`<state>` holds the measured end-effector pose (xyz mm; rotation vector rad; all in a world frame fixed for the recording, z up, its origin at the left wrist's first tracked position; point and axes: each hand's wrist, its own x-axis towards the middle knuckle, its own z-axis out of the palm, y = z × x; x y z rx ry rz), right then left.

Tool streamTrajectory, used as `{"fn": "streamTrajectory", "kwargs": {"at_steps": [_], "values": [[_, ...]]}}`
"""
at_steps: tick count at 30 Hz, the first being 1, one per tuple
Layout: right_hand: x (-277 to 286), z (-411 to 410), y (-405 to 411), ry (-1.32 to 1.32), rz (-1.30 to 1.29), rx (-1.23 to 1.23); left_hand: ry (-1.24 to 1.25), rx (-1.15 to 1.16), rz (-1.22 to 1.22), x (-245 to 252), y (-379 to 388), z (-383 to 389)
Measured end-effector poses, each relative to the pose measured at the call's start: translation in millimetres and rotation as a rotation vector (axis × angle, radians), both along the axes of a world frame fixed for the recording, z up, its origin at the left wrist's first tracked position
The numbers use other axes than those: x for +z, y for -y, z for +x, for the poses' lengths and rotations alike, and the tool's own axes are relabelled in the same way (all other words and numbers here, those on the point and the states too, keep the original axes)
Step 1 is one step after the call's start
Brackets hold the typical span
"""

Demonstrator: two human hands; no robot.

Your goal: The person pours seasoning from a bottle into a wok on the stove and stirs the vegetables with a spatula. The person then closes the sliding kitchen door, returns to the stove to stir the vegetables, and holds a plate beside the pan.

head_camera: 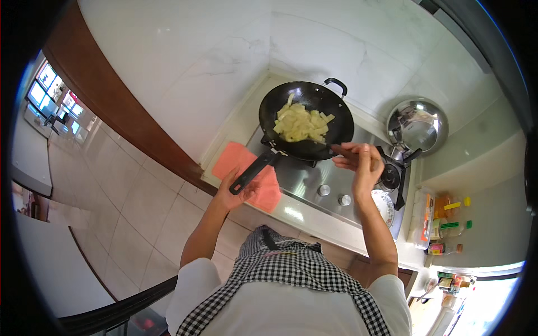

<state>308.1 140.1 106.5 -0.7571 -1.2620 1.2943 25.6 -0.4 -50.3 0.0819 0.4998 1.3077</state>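
A black wok sits on the stainless steel gas hob, holding pale yellow-green chopped vegetable pieces. Its long black handle slants toward me. My left hand cups the end of this handle from below, with the thumb on one side and the fingers curled on the other. In my right hand is the dark brown handle of a spatula. The spatula's head reaches over the wok's near rim to the edge of the vegetables, and is partly hidden there.
A salmon-coloured cloth lies under the wok handle. Right of the wok, a shiny metal lid or pan leans at the wall behind the second burner. A patterned plate, a plastic container and several bottles stand farther right.
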Motion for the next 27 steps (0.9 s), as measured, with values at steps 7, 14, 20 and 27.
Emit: {"fn": "streamTrajectory", "kwargs": {"at_steps": [7, 14, 20, 27], "values": [[33.3, 9.3, -32.7, 0.059, 0.053, -0.16, -0.38, -0.386, 0.052, 48.8, -34.1, -8.1], [63.3, 49.9, -29.9, 0.334, 0.019, -0.097, -0.332, -0.364, 0.012, 48.5, -26.3, 3.0], [-38.2, 34.6, -72.5, -0.091, -0.04, -0.174, -0.392, -0.319, -0.022, 58.1, -29.2, 18.4], [23.5, -13.2, -37.0, 0.204, 0.215, 0.291, -0.405, -0.288, -0.034, 59.4, -23.6, 16.2]]}}
